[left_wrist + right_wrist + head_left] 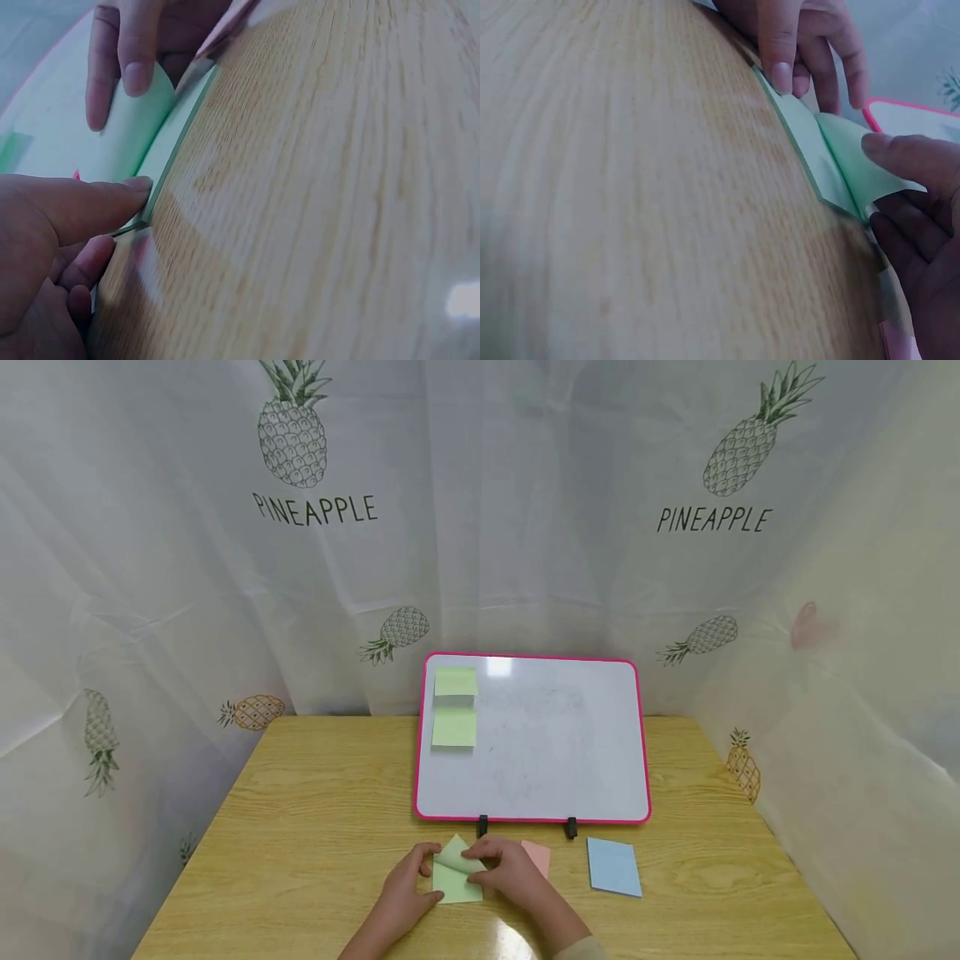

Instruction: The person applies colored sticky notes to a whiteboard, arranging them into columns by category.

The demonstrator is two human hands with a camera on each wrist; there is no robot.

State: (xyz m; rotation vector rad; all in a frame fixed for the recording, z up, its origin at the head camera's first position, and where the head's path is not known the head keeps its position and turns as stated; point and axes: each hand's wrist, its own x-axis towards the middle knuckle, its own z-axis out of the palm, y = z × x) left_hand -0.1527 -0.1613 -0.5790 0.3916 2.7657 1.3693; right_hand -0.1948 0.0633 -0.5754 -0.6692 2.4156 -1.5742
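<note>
— Where's the green pad?

— The green pad (456, 878) lies flat on the table (300, 810), near its front edge, at six o'clock from the whiteboard (555, 752). Both hands are on it, close together.

— What is each hand doing?

— The left hand (411, 883) sits at the pad's nine o'clock side, its thumb pressing down on the pad's edge. The right hand (510, 870) is at three o'clock, thumb and fingers pinching the top sheet (456, 853), which is curled up off the stack.

— Anything else nearby?

— A pink pad (538, 857) lies just beside the right hand, at its two o'clock, and a blue pad (613, 865) lies further out at three o'clock. Two green notes (454, 728) are stuck on the whiteboard's left side, one above the other.
</note>
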